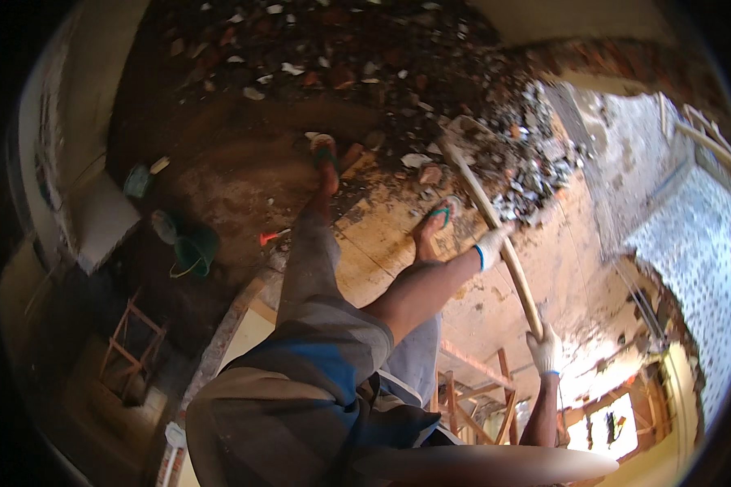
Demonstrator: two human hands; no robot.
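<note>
A long-handled hoe (pixel 508 256) slants across the space in front of me. Its pale wooden shaft runs down to a dusty blade (pixel 473 132) against the rubble (pixel 520 174); the blade blends with the debris, and its edge cannot be made out. My left hand (pixel 494 246), in a white glove with a blue cuff, is closed round the middle of the shaft. Nearer its end, my right hand (pixel 546 352), gloved likewise, grips the same shaft. Both of my feet, in green-strapped flip-flops, stand on the floor (pixel 374 247) close to the rubble.
Broken tile and brick spread over the far floor. At left are a green bucket (pixel 196 250), another small container (pixel 138 180) and a red-ended tool (pixel 274 236). Wooden frames (pixel 479 394) stand lower right. A broken wall edge (pixel 666 296) borders a speckled blue-white surface (pixel 698 219).
</note>
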